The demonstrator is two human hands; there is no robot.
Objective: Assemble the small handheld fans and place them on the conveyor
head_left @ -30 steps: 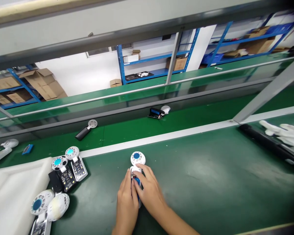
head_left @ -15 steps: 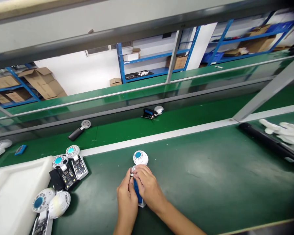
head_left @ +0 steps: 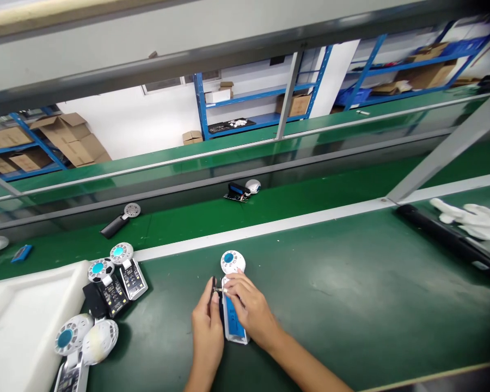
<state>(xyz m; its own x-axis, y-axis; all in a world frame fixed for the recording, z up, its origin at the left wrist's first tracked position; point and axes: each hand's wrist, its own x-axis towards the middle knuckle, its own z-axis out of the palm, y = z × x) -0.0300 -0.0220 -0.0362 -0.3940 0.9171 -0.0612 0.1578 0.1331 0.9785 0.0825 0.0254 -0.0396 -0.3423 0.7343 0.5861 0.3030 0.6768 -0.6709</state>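
A white handheld fan [head_left: 233, 262] lies on the green workbench, its handle shell laid open with a blue battery [head_left: 234, 321] inside. Just left of that handle, my left hand [head_left: 207, 321] grips a dark circuit board [head_left: 214, 288], held roughly on edge between thumb and fingers. My right hand [head_left: 253, 310] reaches over the handle from the right, fingertips pinched on a small pale connector [head_left: 222, 290] at the board's edge. Whether the connector is seated in the board cannot be made out. The right fingers partly cover the handle's upper part.
At left, several fans with exposed boards [head_left: 114, 296] rest beside a white foam tray [head_left: 65, 310]. Behind the bench's white edge strip, a green belt [head_left: 188, 218] carries a dark fan [head_left: 118, 222], an opened fan [head_left: 239, 191] and a blue battery [head_left: 22, 253]. White gloves [head_left: 473, 220] lie right.
My left hand has shifted slightly left with the circuit board, away from the handle, uncovering more of the blue battery. Items on the belt have moved left.
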